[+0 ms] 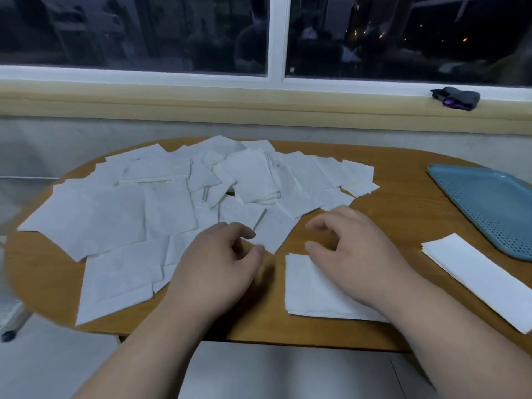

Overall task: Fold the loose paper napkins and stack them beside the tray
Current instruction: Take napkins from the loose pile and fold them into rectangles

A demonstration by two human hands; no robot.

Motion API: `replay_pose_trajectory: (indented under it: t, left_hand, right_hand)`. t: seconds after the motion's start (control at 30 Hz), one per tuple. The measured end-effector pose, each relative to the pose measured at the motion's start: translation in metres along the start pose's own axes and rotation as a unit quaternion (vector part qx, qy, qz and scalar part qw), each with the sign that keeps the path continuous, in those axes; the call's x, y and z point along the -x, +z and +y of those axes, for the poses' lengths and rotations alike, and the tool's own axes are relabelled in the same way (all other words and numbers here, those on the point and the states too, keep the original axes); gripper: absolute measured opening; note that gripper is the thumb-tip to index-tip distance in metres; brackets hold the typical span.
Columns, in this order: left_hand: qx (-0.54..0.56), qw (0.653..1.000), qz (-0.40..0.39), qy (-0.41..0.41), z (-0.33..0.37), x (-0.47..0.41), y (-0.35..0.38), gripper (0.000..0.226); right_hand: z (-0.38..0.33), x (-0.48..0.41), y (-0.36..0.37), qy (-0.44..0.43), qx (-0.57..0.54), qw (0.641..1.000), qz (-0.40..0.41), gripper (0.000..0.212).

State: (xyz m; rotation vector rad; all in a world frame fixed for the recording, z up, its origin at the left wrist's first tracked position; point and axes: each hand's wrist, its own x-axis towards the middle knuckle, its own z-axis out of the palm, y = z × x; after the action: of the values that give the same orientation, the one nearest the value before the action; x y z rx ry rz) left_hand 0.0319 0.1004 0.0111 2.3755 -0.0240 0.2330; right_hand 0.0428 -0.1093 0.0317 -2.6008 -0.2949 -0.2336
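— What's the grip?

— Nothing is pinched, as far as I can see. The right hand [357, 254] lies on a single napkin [306, 290] near the front edge of the table [403, 197]. Its heel is on the paper and its fingers curl loosely over bare wood. The left hand [218, 260] hovers just beside it with its fingers loosely bent too, holding nothing. Its thumb is close to a corner of the pile [161, 203].

— Where could this slip?

— The napkin is thin and weighted on one side only. A fold pulled from the free edge could drag it askew or crease it off-square. Then it wouldn't match the stack [478, 280] lying just beside the tray [489, 203].

— And the pile?

— It sprawls right up to the left hand. A careless sweep would likely lift two sheets at once, or nudge some off the table's left edge, where a few seem to overhang.
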Motion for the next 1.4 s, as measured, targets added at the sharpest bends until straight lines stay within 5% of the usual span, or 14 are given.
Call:
replay_pose_trajectory:
  t: [0.37,1.03,1.2,1.4]
  left_hand:
    - [-0.01,0.998,0.059,-0.034,-0.035,-0.023,-0.022,0.02]
    - [0.015,0.996,0.073,-0.039,-0.044,-0.032,-0.026,0.021]
    - [0.02,0.997,0.071,-0.038,-0.044,-0.032,-0.026,0.021]
    - [0.023,0.997,0.071,-0.03,-0.037,-0.032,-0.021,0.017]
  right_hand:
    - [-0.056,-0.131,0.056,-0.037,0.086,0.992,-0.078,0.032]
    - [-0.08,-0.221,0.105,0.13,0.041,0.988,-0.078,0.022]
    - [-0.078,-0.212,0.083,0.105,-0.016,0.992,-0.065,0.033]
    - [-0.072,-0.179,0.044,0.114,-0.159,0.981,0.011,0.022]
